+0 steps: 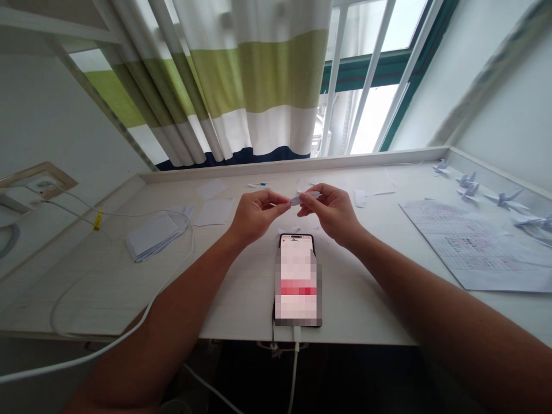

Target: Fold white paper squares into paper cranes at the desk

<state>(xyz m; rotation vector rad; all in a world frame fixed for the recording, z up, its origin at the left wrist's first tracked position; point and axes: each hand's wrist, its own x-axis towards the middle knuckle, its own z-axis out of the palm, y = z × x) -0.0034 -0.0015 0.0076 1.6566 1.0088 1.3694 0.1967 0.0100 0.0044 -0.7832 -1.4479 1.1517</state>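
My left hand point(255, 214) and my right hand point(331, 210) meet above the white desk point(241, 287), both pinching one small folded piece of white paper point(299, 199) between thumbs and fingertips. The paper is held edge-on, just above the top of a phone point(297, 280) that lies flat on the desk with its screen lit and a white cable plugged into its near end.
A stack of white paper squares point(152, 236) lies at the left, loose squares point(214, 211) behind it. A printed sheet point(474, 244) lies at the right, several folded paper cranes point(502, 199) beyond it. A white charging cable point(129, 330) loops over the desk's left side. Curtain and window stand behind.
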